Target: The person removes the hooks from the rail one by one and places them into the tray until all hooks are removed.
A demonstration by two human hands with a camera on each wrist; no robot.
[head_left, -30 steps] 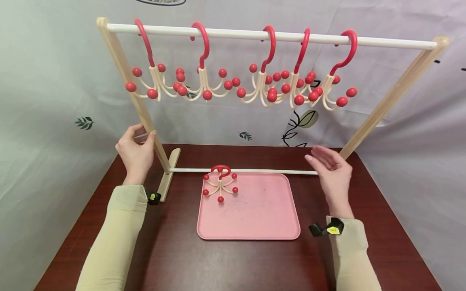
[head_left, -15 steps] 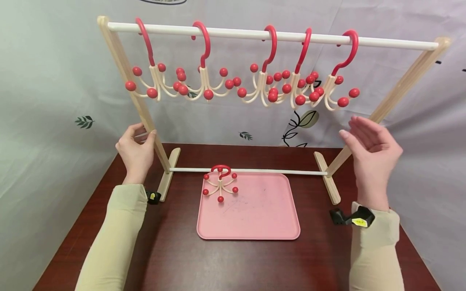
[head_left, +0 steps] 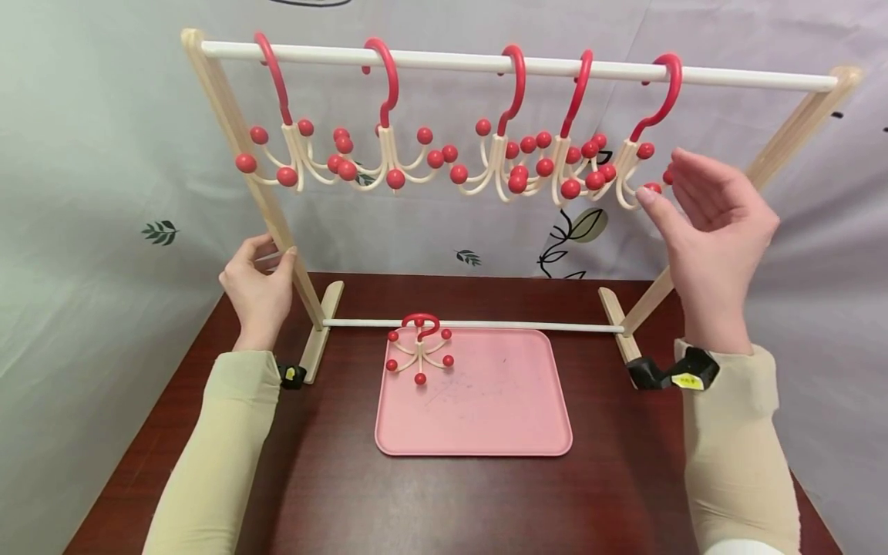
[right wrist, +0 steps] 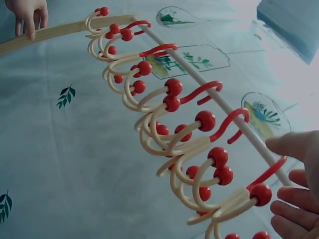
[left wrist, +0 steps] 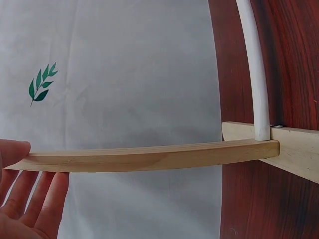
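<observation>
My left hand [head_left: 260, 297] grips the left wooden post [head_left: 273, 216] of a clothes rack; in the left wrist view the thumb [left wrist: 14, 149] lies on one side and the fingers on the other. Several octopus-shaped hangers with red hooks, cream arms and red ball tips hang from the white top rail [head_left: 451, 60]. My right hand [head_left: 721, 231] is raised beside the rightmost hanger [head_left: 627, 162], overlapping its ball tips in the head view. Its thumb and fingers are spread apart with nothing between them. Another such hanger [head_left: 419, 351] lies on the pink tray [head_left: 486, 416].
A thin white lower bar [head_left: 499, 325] joins the rack's wooden feet [head_left: 326, 324] behind the tray. The rack stands on a dark red-brown table [head_left: 333, 478]. Grey-white cloth [head_left: 402, 239] with leaf prints hangs behind and around it.
My right hand has moved right and up from near the rack's lower right side to the rightmost hanger. The left hand stays on the post.
</observation>
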